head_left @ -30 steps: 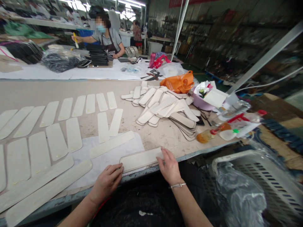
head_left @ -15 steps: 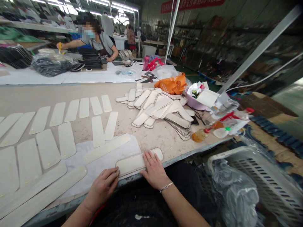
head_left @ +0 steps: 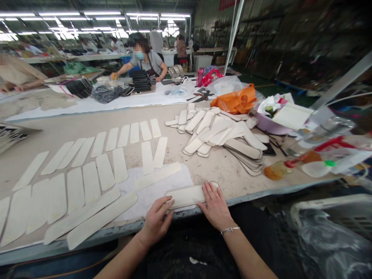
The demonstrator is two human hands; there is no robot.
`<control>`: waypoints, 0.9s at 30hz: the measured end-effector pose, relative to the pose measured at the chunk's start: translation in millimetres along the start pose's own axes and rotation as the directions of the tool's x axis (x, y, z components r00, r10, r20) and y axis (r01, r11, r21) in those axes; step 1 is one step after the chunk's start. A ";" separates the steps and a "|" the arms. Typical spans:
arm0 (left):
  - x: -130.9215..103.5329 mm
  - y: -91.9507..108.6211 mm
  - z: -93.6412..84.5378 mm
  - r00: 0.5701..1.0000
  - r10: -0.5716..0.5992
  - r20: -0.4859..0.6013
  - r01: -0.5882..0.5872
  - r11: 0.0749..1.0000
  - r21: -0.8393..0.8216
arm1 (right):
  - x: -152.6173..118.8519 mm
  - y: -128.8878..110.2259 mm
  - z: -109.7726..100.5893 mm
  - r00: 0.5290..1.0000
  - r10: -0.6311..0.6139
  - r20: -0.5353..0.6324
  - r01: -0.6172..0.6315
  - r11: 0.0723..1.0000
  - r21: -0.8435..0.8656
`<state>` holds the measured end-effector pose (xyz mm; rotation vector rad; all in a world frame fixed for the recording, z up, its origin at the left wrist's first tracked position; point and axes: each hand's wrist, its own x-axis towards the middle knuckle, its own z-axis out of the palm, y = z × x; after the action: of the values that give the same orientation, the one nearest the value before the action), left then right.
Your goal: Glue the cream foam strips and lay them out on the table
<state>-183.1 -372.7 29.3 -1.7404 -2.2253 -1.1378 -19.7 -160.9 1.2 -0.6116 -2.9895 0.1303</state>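
Observation:
A long pale piece with rounded ends and a dark edge (head_left: 187, 196) lies at the table's front edge, partly over a white cloth (head_left: 186, 178). My left hand (head_left: 158, 217) pinches its left end between thumb and fingers. On its right part, my right hand (head_left: 215, 203) rests flat with the fingers stretched out, a bracelet at the wrist. Left of my hands, several pale pieces (head_left: 75, 188) are laid out in rows. Another pale strip (head_left: 158, 175) lies slantwise on the cloth. Beyond my right hand is a loose heap of similar pieces (head_left: 215, 130).
An orange bag (head_left: 235, 100) and a purple basin (head_left: 270, 124) stand behind the heap. Bottles, one with amber liquid (head_left: 277, 170), are at the right. A crate (head_left: 334, 205) with plastic sits below right. Across the table, a masked person (head_left: 148, 60) works beside black stacks (head_left: 141, 80).
The view has swung left, so the scene sits further right and another person shows at the far left. My hands keep nearly the same places on the piece.

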 end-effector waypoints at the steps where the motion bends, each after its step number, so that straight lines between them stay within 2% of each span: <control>1: 6.9 11.4 5.2 0.996 0.040 0.076 -0.040 0.999 -0.002 | -0.1 0.2 -0.2 1.000 -0.001 -0.003 0.001 1.000 0.002; 2: 14.4 22.5 12.2 0.983 0.081 0.167 -0.081 0.997 -0.005 | -0.1 0.4 -0.2 1.000 -0.001 -0.006 0.001 1.000 0.002; 4: 29.0 39.3 30.0 0.927 0.139 0.348 -0.149 0.989 0.002 | 0.1 0.7 0.3 1.000 0.000 -0.010 0.000 1.000 0.002; 6: 39.9 45.0 47.8 0.878 0.140 0.457 -0.180 0.983 0.043 | 0.4 0.9 0.5 1.000 0.001 -0.003 -0.001 1.000 0.004; 7: 43.0 43.4 54.9 0.868 0.127 0.481 -0.184 0.980 0.073 | 0.6 0.8 0.3 1.000 0.003 0.004 -0.003 1.000 0.008; 9: 44.2 33.4 62.6 0.863 0.107 0.494 -0.197 0.971 0.134 | 0.5 0.4 -0.8 1.000 0.008 0.011 -0.008 1.000 0.027; 11: 40.1 17.6 61.3 0.865 0.111 0.489 -0.229 0.955 0.189 | 0.2 0.0 -2.3 1.000 0.018 0.005 -0.018 0.998 0.058; 17: 21.0 -25.8 35.0 0.865 0.193 0.463 -0.368 0.872 0.323 | 0.3 3.7 -1.9 0.999 0.034 -0.010 -0.033 0.990 0.136; 20: 16.2 -31.6 29.6 0.871 0.233 0.433 -0.410 0.831 0.376 | 0.2 1.7 -3.7 0.998 0.062 -0.011 -0.059 0.986 0.157; 23: 15.1 -31.1 30.8 0.873 0.259 0.413 -0.431 0.807 0.404 | 0.2 -13.7 -12.5 0.998 0.063 -0.030 -0.056 0.980 0.192; 27: 15.2 -30.8 32.5 0.867 0.296 0.401 -0.462 0.778 0.426 | 2.7 -44.6 -28.0 0.990 -0.140 -0.030 0.143 0.941 0.306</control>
<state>-203.5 -343.3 -1.6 -2.0776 -1.9125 -0.1567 -36.6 -198.8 33.7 -0.3592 -2.9025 0.5693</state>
